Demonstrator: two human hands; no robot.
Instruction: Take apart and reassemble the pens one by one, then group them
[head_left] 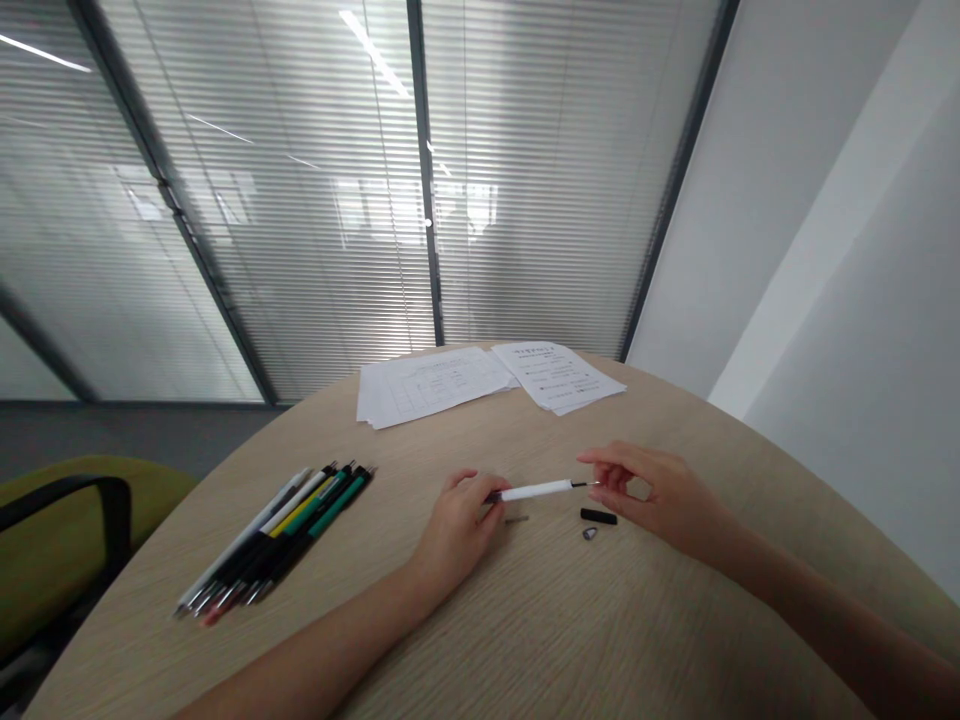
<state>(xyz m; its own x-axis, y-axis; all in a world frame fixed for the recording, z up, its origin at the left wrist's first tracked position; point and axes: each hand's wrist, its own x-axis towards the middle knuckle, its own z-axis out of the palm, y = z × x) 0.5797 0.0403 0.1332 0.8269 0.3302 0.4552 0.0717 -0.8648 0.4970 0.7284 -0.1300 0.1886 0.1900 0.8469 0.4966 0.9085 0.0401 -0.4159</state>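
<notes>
My left hand is closed around the dark rear end of a white pen, holding it nearly level just above the table. From its front end a thin dark refill with a metallic tip sticks out. My right hand has its thumb and a curled finger at that tip, while the index finger stretches above it. Below the pen lie a black rubber grip and a small metal pen tip cone. Beside my left fingertips rests a thin spring-like piece.
Several pens in white, yellow, green and black lie side by side at the left. Printed sheets and a second paper stack lie at the far edge of the wooden table. A green chair stands left.
</notes>
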